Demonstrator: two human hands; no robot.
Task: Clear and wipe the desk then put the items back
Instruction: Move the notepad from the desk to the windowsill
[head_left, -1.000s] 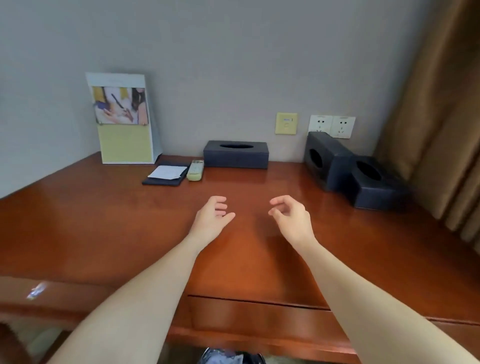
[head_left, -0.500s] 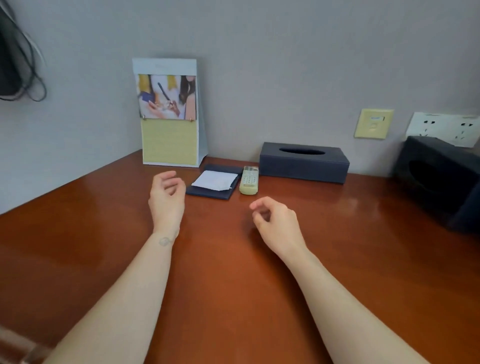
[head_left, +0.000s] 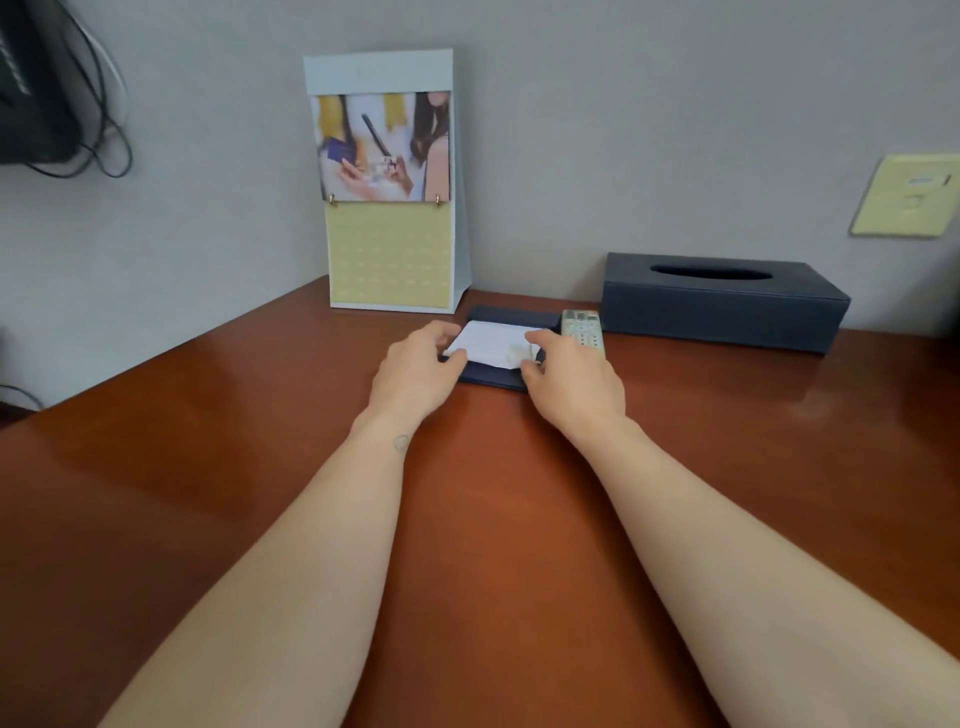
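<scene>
Notepad holder (head_left: 493, 378) apparently touched by both hands.

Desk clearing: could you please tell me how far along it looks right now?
Barely started. Nothing is cleared: the calendar stand, remote and tissue box all sit on the desk. In hand: the left hand and right hand are at either side of the dark notepad holder. Clearing, wiping and returning everything remain.

dark flat pad (head_left: 493, 376) with white paper (head_left: 488, 345) on top, lying flat on brown desk (head_left: 208, 441); pale remote (head_left: 582, 328) just beside; dark tissue box (head_left: 722, 304) against wall.
</scene>
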